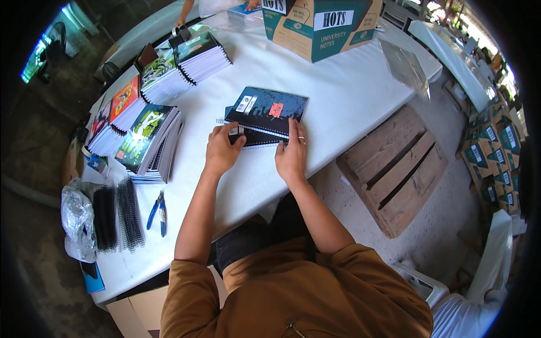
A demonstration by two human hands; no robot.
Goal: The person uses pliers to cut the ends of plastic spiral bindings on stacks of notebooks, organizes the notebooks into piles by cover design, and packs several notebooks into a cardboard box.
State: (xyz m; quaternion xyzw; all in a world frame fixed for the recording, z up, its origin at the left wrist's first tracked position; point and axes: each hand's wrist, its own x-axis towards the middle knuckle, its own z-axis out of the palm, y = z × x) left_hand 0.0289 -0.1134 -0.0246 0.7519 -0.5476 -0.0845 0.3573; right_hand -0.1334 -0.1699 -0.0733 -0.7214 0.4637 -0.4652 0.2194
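Two dark blue-and-black spiral notebooks lie skewed one over the other on the white-covered table in front of me. The upper notebook [273, 107] has a white label and a red printed patch. Part of the lower notebook [260, 137] shows below it, its wire binding along the near edge. My left hand [224, 147] is closed at the left side of the lower one, thumb towards its near edge. With fingers along the right end of both notebooks, my right hand [292, 155] grips the upper one's near corner; a ring is on one finger.
To the left stand stacks of spiral notebooks [147, 141], blue-handled pliers [157, 213], black wire coils [119, 217] and clear plastic [77, 217]. A carton [321, 28] and a clear sheet [404, 67] lie beyond. A wooden pallet [394, 169] rests right of the table; another person's hand [181, 21] shows behind.
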